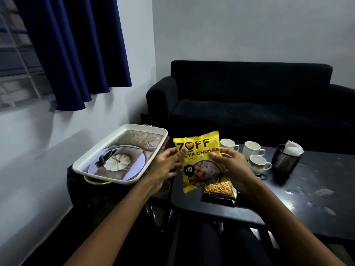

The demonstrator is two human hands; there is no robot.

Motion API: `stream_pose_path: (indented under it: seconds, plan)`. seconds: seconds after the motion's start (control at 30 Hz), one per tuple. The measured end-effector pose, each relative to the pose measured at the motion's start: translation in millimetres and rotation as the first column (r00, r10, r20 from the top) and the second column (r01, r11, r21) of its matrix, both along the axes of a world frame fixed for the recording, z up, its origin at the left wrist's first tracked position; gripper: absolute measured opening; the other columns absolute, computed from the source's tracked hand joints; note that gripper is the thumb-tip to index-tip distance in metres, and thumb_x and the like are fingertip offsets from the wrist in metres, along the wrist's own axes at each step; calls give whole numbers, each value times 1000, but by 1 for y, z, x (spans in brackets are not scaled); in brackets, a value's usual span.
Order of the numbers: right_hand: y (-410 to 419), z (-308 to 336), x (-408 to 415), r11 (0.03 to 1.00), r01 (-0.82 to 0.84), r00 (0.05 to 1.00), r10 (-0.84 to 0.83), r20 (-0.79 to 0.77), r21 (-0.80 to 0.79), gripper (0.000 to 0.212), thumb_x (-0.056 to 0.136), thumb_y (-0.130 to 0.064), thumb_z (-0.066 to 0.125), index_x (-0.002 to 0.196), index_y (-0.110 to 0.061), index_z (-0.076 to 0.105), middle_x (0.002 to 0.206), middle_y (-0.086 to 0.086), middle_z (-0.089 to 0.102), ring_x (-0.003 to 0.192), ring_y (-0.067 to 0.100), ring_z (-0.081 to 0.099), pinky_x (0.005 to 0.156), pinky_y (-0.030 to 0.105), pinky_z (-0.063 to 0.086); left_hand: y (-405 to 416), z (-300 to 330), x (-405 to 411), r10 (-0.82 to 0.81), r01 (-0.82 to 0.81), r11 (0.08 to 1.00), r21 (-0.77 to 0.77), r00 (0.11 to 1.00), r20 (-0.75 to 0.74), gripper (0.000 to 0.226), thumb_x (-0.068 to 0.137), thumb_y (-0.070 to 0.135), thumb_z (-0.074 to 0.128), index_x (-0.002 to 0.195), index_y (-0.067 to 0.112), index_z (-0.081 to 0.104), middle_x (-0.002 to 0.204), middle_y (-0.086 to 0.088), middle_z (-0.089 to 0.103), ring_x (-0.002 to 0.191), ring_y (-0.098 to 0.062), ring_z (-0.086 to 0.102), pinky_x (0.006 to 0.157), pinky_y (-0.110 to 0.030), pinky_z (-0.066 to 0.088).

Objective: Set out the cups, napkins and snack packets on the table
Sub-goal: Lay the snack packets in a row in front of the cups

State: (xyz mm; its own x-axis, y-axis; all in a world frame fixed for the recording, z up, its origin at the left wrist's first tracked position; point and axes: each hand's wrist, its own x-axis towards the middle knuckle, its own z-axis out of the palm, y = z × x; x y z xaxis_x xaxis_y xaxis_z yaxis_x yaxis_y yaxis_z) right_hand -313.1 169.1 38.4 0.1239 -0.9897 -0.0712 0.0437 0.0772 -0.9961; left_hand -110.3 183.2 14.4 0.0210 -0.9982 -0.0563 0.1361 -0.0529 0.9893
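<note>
I hold a yellow snack packet upright above the left end of the dark table. My left hand pinches its left edge with the thumb on the front. My right hand grips its right side. A smaller dark snack packet lies flat on the table just below it. Three white cups stand in a cluster behind my right hand. A black holder with white napkins stands to their right.
A white tray with a printed picture sits on a low dark stand to the left of the table. A black sofa stands behind the table. Blue curtains hang at the left. My knees show below the table edge.
</note>
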Motion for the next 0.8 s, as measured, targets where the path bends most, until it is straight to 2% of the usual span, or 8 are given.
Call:
stream_pose_path:
  seconds: [0.1,0.2,0.3,0.4,0.47,0.63,0.73,0.8]
  plan:
    - [2,-7,-6,998,-8,999,5,46,57,49,79,-17,69,122,-5,50,121,11,57,100,31,62,68,42,57,4,-7,-20,53,-52,998,31,999,-7,103,43,66,79,130,18,51,116,1,65,102,-14,61,74,-29,51]
    - [5,-12,-13,998,-53,997,51,59,33,35,77,-18,70,107,-8,56,115,13,62,96,28,65,68,39,57,5,-12,-29,121,-121,992,29,992,-16,66,53,57,74,109,25,60,113,3,65,101,-9,59,75,-27,48]
    - [8,-15,-20,993,-119,993,119,18,11,50,65,-27,74,108,-8,56,112,12,65,96,28,66,75,42,58,9,-13,-35,65,-64,997,29,998,-17,48,60,52,72,101,29,60,114,1,65,103,-12,59,88,-35,50]
    - [12,-19,-23,982,-185,982,185,-22,29,56,62,-32,76,112,-12,57,107,10,69,95,31,69,83,48,56,12,-15,-47,24,-24,1000,10,1000,9,19,75,42,71,87,35,58,101,9,66,89,-7,64,70,-24,52]
    - [16,-22,-22,985,-174,984,174,-41,15,51,60,-34,77,105,-17,60,99,7,73,86,26,72,73,39,59,14,-17,-56,37,-37,999,8,999,16,8,83,35,68,85,33,61,89,11,69,70,-2,69,53,-17,52]
    - [20,-31,-34,1000,-16,1000,16,18,16,35,60,-24,80,90,-15,65,80,1,76,69,17,73,51,23,55,20,-21,-78,42,-44,999,20,997,63,24,85,38,64,102,22,65,97,-1,73,82,-12,72,64,-24,56]
    - [18,-34,-54,997,46,998,-49,42,57,27,67,-18,79,90,-13,67,81,3,76,70,20,73,53,26,56,21,-31,-95,17,-19,998,62,999,32,38,85,39,64,117,19,61,112,-7,68,103,-23,67,84,-38,57]
    - [15,-34,-72,990,107,993,-111,38,95,30,67,-17,79,94,-11,67,83,5,76,71,22,73,55,28,57,21,-42,-105,-12,9,997,74,999,38,30,87,36,62,114,22,62,113,-3,68,103,-19,66,78,-33,57]
